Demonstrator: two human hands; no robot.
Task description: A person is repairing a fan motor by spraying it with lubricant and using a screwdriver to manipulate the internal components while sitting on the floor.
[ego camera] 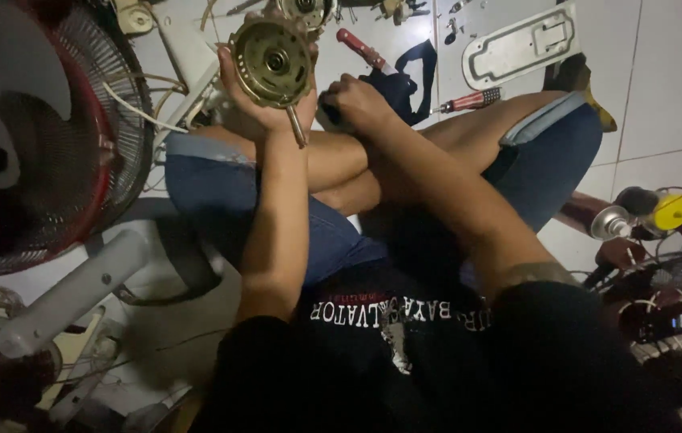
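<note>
Bare tile floor (661, 88) lies open at the far right, while a fan grille (76, 144) crowds the left, and screwdrivers (469, 101) and a grey plate (517, 48) litter the space beyond the knees.

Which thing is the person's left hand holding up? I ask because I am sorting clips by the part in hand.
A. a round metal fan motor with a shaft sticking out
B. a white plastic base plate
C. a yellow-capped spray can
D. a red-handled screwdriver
A: the left hand grips the round brass-coloured fan motor, its shaft pointing down, while the red-handled screwdriver lies on the floor.
</note>
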